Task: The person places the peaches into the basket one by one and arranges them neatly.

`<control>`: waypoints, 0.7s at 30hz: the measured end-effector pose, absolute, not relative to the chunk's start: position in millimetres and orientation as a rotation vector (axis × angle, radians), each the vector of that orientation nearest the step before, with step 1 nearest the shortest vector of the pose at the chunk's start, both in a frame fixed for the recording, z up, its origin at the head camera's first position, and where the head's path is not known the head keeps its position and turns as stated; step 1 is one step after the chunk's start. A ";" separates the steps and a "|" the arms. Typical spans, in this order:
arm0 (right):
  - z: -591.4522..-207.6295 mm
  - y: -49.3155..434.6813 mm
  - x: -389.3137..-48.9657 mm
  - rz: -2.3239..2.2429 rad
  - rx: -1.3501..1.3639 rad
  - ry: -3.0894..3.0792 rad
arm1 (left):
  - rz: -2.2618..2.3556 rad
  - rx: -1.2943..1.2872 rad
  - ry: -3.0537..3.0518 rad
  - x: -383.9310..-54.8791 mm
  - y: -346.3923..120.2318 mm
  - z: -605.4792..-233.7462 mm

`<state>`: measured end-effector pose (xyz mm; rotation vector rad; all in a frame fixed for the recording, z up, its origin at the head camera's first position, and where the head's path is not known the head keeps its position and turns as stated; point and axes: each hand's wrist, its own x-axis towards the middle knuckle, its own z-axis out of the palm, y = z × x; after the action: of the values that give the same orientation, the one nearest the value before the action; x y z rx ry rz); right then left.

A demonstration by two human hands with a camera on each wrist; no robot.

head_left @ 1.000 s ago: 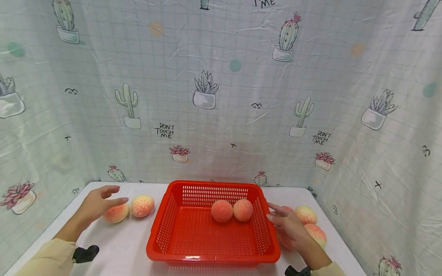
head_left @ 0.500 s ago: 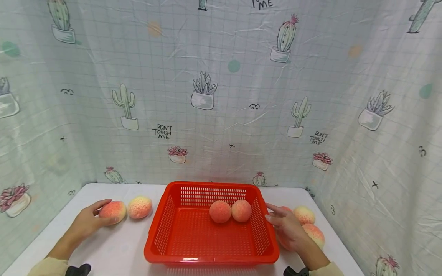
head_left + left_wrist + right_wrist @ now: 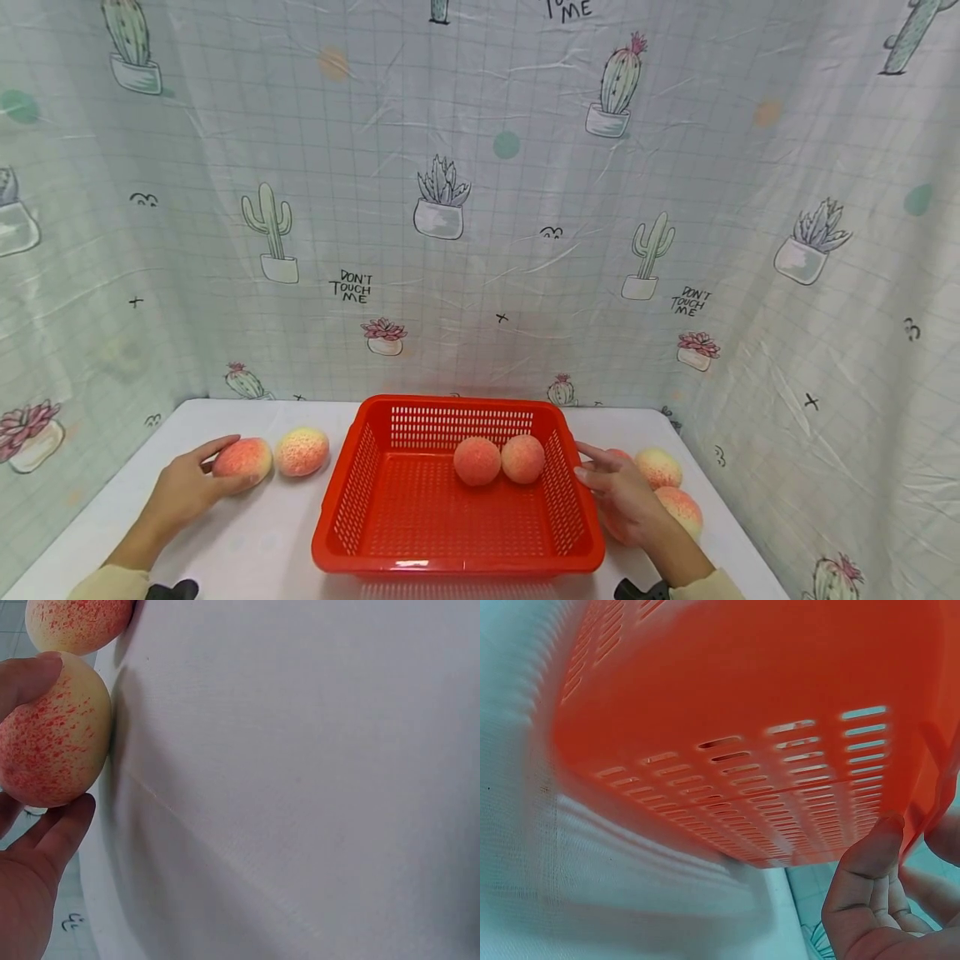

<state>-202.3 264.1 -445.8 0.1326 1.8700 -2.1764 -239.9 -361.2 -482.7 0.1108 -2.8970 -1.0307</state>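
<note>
Head view: left grip (image 3: 182, 489) holds a red-blushed yellow peach (image 3: 244, 462), right grip (image 3: 626, 497) the basket rim (image 3: 457, 566)

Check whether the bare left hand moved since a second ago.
Yes: in head view, the left hand moved left and down, away from the red rectangular plastic basket.

Soft light glints on the basket (image 3: 450, 565); the right wrist view seems slightly hazy.

The cactus-print curtain (image 3: 480, 271) reads "DON'T TOUCH ME" twice, plus "ME" up top.
</note>
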 end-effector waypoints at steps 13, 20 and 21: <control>-443.2 263.0 -202.2 -2.158 0.150 1.879 | -0.974 0.115 -2.894 -226.3 -360.8 -460.6; -442.3 264.3 -201.8 -2.156 0.162 1.880 | -0.956 0.089 -2.883 -222.5 -357.5 -451.7; -442.3 263.8 -201.7 -2.153 0.162 1.883 | -0.950 0.088 -2.882 -221.2 -358.1 -450.8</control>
<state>-201.7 263.8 -442.3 0.1620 1.8830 -2.1533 -221.2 -358.1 -450.8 0.0877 -2.8820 -0.9498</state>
